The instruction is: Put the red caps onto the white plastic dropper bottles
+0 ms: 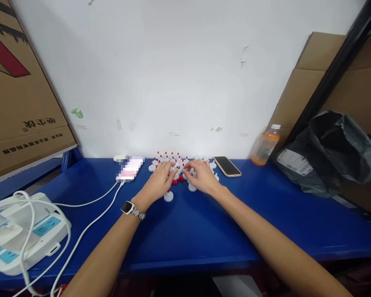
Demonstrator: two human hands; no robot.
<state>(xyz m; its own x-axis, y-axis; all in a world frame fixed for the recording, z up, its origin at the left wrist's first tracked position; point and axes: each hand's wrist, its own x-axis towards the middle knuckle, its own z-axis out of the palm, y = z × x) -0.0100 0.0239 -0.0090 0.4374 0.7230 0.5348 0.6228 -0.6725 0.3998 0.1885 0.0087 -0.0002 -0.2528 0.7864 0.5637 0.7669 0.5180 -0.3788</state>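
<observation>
Both hands work at the back of the glossy blue worktop [185, 222], close to the white wall. The left hand [159, 181], a metal-banded wristwatch [130, 208] on its wrist, and the right hand [200, 175] meet fingertip to fingertip over a cluster of small white plastic caps with red tips [173, 159]. The fingers of each are curled in a pinch on what looks like one small white piece between them; it is too small to say which hand bears it. A little heap of loose red beads [177, 180] lies just under the fingertips, and one finished-looking single white cap with a red tip [168, 195] stands apart toward the front edge, beside the left hand.

To do this fitting well, I judge the hands should stay low over the heap, so a dropped bead lands among the others rather than rolling toward the front edge, and press the parts together squarely.

A dark smartphone in a tan case [227, 166] lies right of the cluster, an orange drink bottle [266, 145] farther right, and a white power strip [21, 233] at the left front corner.
</observation>
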